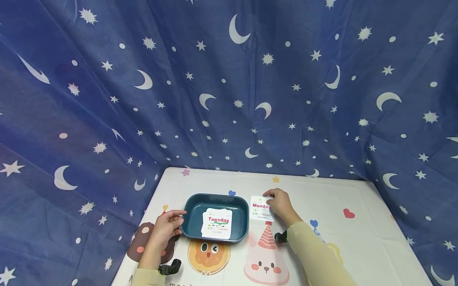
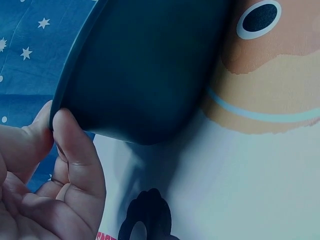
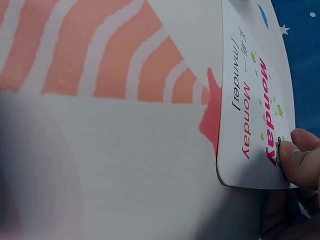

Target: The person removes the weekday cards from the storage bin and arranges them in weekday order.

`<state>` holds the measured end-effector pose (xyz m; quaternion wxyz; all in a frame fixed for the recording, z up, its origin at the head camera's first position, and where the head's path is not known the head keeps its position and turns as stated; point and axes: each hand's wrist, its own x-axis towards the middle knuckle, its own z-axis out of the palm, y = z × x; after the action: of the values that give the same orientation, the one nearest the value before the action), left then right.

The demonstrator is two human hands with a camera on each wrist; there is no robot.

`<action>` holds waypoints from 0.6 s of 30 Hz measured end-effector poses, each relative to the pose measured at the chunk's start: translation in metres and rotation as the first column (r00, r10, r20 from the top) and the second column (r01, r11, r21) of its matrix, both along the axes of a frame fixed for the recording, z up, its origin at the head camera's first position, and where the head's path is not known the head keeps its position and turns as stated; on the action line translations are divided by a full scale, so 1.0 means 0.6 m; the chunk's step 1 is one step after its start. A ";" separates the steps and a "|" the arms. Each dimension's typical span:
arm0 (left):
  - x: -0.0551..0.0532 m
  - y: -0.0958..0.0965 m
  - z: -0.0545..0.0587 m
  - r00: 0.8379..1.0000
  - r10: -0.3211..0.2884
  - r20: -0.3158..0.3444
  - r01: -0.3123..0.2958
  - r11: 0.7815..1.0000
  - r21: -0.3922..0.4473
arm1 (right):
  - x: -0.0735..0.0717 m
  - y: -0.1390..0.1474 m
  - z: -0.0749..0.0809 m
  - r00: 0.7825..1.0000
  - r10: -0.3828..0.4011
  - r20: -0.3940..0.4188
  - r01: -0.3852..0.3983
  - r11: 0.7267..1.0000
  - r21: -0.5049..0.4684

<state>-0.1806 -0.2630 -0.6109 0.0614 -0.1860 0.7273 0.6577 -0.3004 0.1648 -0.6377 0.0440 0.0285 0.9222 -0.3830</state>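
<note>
A dark teal tray (image 1: pixel 193 232) with raised sides sits on the table, and my left hand (image 1: pixel 166 227) pinches its left rim between thumb and finger, as the left wrist view shows close up. Inside the tray lies a small stack of white cards, a Tuesday card (image 1: pixel 219 224) on top. Right of the tray is a white Monday card (image 1: pixel 260 209), printed in pink and red letters. My right hand (image 1: pixel 281 204) pinches this card at its right edge, the thumb (image 3: pixel 298 162) on its printed face and other fingers behind it.
A white tablecloth (image 1: pixel 315 198) with cartoon animals, hearts and stars covers the table. Behind and to the left hangs a blue curtain (image 1: pixel 222 119) with white moons and stars. Each wrist wears a dark camera mount, such as the left one (image 1: pixel 170 267).
</note>
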 end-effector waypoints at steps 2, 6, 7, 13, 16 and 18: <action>0.000 0.000 0.001 1.000 0.000 0.001 0.000 1.000 -0.002 | 0.000 -0.001 0.000 1.000 -0.006 0.003 0.006 1.000 0.014; 0.000 0.001 0.002 1.000 -0.004 -0.002 0.004 1.000 -0.007 | -0.001 -0.006 0.004 1.000 -0.017 0.013 0.016 0.999 0.043; 0.000 0.001 0.003 1.000 -0.004 -0.003 0.004 1.000 -0.007 | -0.001 -0.007 0.005 1.000 -0.016 0.012 0.015 0.999 0.050; -0.001 0.002 0.003 1.000 -0.009 -0.010 0.009 1.000 -0.002 | 0.000 -0.010 0.009 1.000 0.004 -0.024 -0.002 0.994 0.106; -0.001 0.001 0.003 1.000 -0.009 -0.008 0.009 1.000 0.002 | 0.001 -0.010 0.008 0.999 0.013 -0.041 -0.008 0.992 0.124; 0.000 0.001 0.003 1.000 -0.005 -0.004 0.005 1.000 0.001 | 0.001 -0.009 0.007 0.999 0.013 -0.044 -0.007 0.992 0.126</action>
<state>-0.1806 -0.2626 -0.6093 0.0617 -0.1829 0.7275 0.6584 -0.2997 0.1594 -0.6337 0.0232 0.0179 0.9454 -0.3245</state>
